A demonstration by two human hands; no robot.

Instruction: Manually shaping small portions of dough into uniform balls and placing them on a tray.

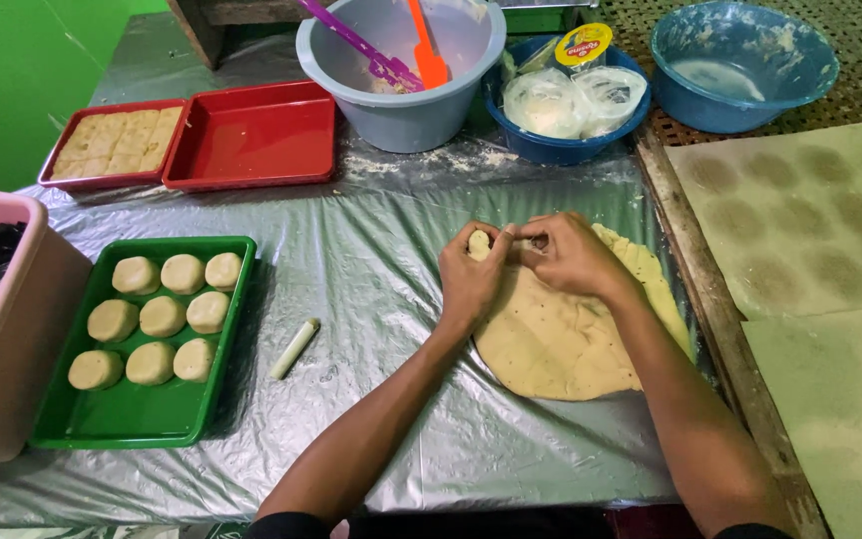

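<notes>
My left hand (469, 279) pinches a small lump of dough (479, 243) at the far edge of a flat, rolled-out dough sheet (561, 344) lying on the plastic-covered table. My right hand (569, 255) meets it from the right, fingers curled around the same lump. Both hands rest over the sheet's upper left rim. Left of them, a green tray (137, 419) holds several round dough pieces (162, 316).
A short white stick (294, 348) lies between tray and hands. At the back stand a red tray with cut squares (112, 145), a bare red tray (251, 135), a grey bucket (401, 100), two blue bowls (740, 70). A pink bin (2, 329) is at left; green paper sheets (800, 220) lie at right.
</notes>
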